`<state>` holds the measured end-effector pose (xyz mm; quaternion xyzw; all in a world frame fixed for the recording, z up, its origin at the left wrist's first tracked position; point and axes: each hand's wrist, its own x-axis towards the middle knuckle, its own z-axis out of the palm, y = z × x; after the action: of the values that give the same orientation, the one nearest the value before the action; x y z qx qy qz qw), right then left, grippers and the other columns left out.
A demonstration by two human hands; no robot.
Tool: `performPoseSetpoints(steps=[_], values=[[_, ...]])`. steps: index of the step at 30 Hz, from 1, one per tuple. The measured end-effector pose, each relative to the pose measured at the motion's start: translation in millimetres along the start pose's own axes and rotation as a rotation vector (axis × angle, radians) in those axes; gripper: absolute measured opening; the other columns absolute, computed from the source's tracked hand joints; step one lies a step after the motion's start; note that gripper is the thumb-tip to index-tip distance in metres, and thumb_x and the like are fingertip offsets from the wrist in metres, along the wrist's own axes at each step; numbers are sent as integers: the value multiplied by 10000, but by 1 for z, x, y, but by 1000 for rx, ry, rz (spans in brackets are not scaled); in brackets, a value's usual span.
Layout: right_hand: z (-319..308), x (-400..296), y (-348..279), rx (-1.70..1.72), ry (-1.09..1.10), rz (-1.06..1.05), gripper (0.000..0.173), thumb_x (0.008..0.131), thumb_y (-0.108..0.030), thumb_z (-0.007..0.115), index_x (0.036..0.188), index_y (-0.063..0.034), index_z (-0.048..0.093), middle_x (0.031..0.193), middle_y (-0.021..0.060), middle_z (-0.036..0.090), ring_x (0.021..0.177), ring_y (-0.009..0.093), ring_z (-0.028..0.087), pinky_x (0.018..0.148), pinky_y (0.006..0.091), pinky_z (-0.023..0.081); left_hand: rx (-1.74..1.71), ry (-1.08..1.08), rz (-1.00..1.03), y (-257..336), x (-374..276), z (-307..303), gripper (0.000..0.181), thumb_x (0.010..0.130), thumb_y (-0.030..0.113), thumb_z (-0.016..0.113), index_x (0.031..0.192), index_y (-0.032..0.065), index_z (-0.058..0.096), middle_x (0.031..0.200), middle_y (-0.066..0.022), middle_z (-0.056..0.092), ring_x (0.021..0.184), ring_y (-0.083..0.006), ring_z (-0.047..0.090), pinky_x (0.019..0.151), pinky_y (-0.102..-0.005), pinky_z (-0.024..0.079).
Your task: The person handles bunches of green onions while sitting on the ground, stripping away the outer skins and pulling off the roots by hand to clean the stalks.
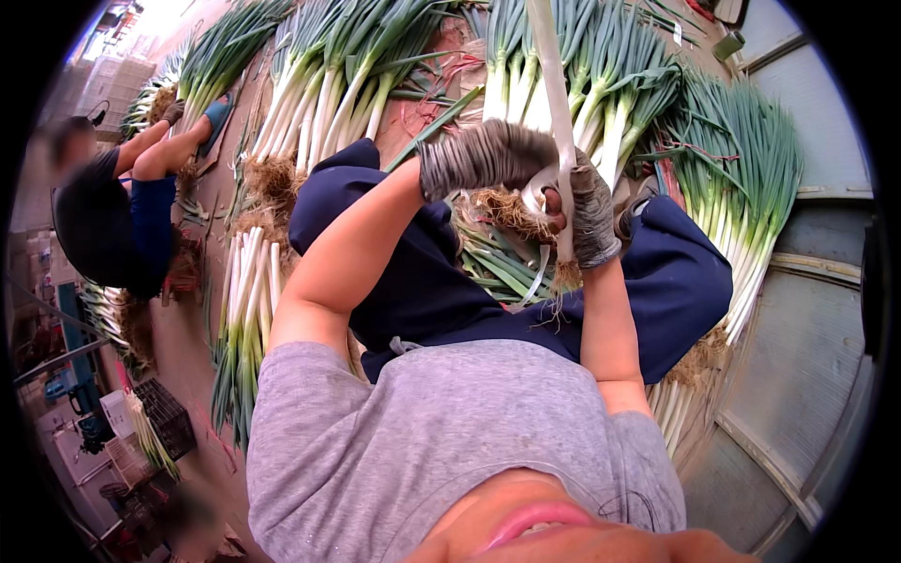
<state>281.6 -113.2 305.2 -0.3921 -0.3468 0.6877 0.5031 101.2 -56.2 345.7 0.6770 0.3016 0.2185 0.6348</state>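
A long white leek stem [561, 119] runs upright through the middle, its roots [565, 274] hanging at the lower end. My right hand [595, 211], in a grey striped knit glove, is closed around the stem just above these roots. My left hand [493, 156], gloved alike, reaches across to the stem with curled fingers; its fingertips are partly hidden. A pale loop of leek skin [536, 191] lies between the hands, and whether the left fingers grip it cannot be told. Behind them lie leeks with green leaves [514, 77].
Leek piles lie at upper left [331, 91], left [246, 295] and right [739, 190]. Cut leaves [500, 264] lie between my legs. Metal panels [795, 338] stand at right. Another person [116, 204] sits at left near more leeks; a black crate [165, 419] stands lower left.
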Motion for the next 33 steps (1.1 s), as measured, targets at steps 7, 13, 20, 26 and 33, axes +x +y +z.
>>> performPoseSetpoints(steps=[7,13,20,26,33], values=[[-10,-1,-10,12,91,69,373,822,-153,600,1161,-42,491,550,9,471,366,52,379,339,180,324,261,-437,-248,13,-13,0,304,790,192,660,1062,64,615,843,-31,638,739,-96,587,659,-239,488],[3,-12,-10,-12,-65,99,364,763,-49,566,1120,-22,499,545,4,449,371,61,365,345,192,297,-322,587,64,2,46,-60,248,845,253,592,961,35,567,786,-80,617,684,-178,617,654,-295,535],[17,-3,19,-730,107,-124,443,735,-146,673,1131,-33,511,710,69,558,578,148,526,542,268,437,-841,526,106,-6,60,-52,205,845,199,587,925,19,530,781,-102,602,668,-219,598,634,-352,521],[29,27,21,-827,335,-625,205,694,-76,695,863,-23,593,818,105,568,720,211,577,651,314,468,-688,749,135,-12,46,-49,199,803,91,625,940,-2,514,761,-124,595,655,-233,616,605,-344,552],[15,9,25,-34,153,-450,155,800,-1,612,939,-14,544,806,25,578,710,95,563,652,226,470,-956,821,196,-25,41,-72,155,805,2,584,898,14,460,722,-133,545,614,-243,579,580,-353,532]])
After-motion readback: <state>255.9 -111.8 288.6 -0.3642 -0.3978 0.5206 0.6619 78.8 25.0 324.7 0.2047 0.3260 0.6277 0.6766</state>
